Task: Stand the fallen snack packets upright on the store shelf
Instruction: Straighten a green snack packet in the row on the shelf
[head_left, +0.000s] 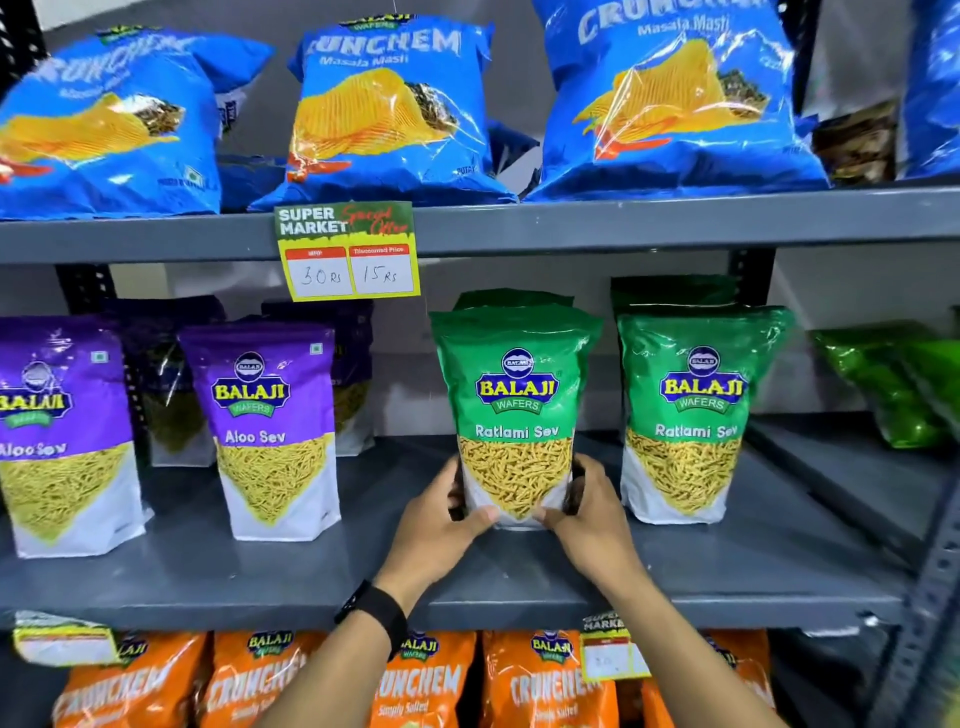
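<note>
A green Ratlami Sev packet (517, 395) stands upright on the middle grey shelf (363, 566). My left hand (441, 525) grips its lower left corner and my right hand (592, 514) grips its lower right corner, thumbs on the front. A second green Ratlami Sev packet (691, 410) stands upright just to the right, with more green packets behind both. Two purple Aloo Sev packets (270, 426) (57, 431) stand upright to the left. At the far right a green packet (898, 384) leans tilted at the back of the shelf.
Blue Crunchem bags (389, 109) fill the upper shelf, with a yellow price tag (348, 254) hanging from its edge. Orange Crunchem bags (540, 680) line the lower shelf. A perforated metal upright (930, 587) stands at the right. A black wrist band sits on my left arm.
</note>
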